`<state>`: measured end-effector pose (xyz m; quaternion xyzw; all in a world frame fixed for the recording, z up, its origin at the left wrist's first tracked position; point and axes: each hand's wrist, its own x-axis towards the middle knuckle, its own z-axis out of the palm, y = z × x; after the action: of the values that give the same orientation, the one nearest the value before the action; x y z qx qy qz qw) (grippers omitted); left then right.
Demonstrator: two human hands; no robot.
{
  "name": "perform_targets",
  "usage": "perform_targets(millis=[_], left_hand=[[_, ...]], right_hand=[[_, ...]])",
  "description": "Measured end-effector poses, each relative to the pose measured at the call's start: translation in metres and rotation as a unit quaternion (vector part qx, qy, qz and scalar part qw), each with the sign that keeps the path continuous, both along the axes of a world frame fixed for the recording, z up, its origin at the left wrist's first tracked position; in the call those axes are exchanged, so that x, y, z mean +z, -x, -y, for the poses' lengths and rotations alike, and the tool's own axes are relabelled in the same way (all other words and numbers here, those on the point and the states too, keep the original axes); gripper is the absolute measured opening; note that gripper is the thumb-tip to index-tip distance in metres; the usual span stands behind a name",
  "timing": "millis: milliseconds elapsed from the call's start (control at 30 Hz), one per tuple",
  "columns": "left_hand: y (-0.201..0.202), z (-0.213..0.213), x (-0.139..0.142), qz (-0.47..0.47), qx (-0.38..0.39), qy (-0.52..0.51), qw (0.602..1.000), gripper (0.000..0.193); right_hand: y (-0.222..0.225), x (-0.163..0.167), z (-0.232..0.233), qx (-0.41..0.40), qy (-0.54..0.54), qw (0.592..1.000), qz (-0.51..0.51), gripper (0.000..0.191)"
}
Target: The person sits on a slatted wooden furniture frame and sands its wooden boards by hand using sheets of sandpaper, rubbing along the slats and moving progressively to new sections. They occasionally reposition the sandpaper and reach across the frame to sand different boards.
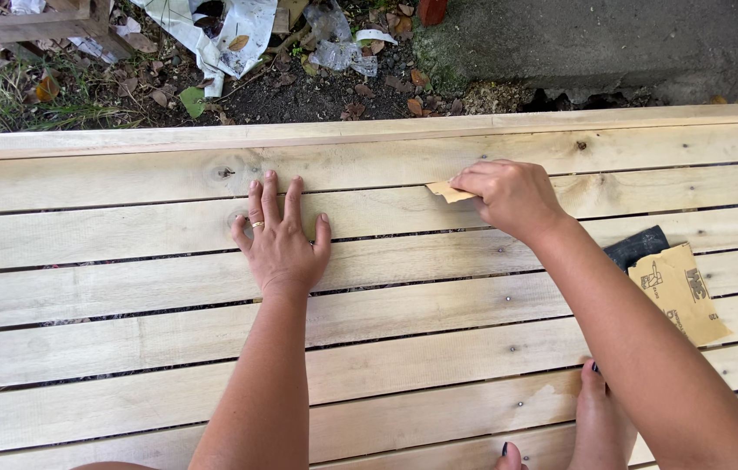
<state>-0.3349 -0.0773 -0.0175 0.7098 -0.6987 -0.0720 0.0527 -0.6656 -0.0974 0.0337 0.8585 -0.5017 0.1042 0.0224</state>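
Pale wooden slats (125, 296), about nine that we can count, run side to side with narrow gaps between them, forming the platform we lean over. Our left hand (280, 239) lies flat on the slats near the far edge, fingers slightly spread, one ring showing. Our right hand (508, 196) pinches one small piece of sandpaper (447, 191) against a far slat, fingers clamped on it. One larger tan sandpaper sheet (678, 292), dark printed marks on its back, rests toward the right edge, overlapping one dark sheet (637, 246). Bare slats stretch open to the left.
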Motion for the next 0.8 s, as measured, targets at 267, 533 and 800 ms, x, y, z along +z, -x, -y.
perform_targets(millis=[267, 533, 800], left_hand=[[0.001, 0.000, 0.003, -0.013, 0.001, 0.011, 1.000, 0.065], [0.000, 0.000, 0.001, -0.014, -0.002, 0.017, 1.000, 0.067], [-0.001, 0.000, 0.001, -0.011, -0.003, 0.008, 1.000, 0.067]], right_hand=[[0.001, -0.003, -0.003, -0.021, 0.008, 0.998, -0.059, 0.029], [0.016, 0.004, -0.001, -0.097, -0.049, 0.983, -0.149, 0.031], [0.010, -0.015, -0.001, -0.089, -0.071, 0.985, -0.129, 0.023]])
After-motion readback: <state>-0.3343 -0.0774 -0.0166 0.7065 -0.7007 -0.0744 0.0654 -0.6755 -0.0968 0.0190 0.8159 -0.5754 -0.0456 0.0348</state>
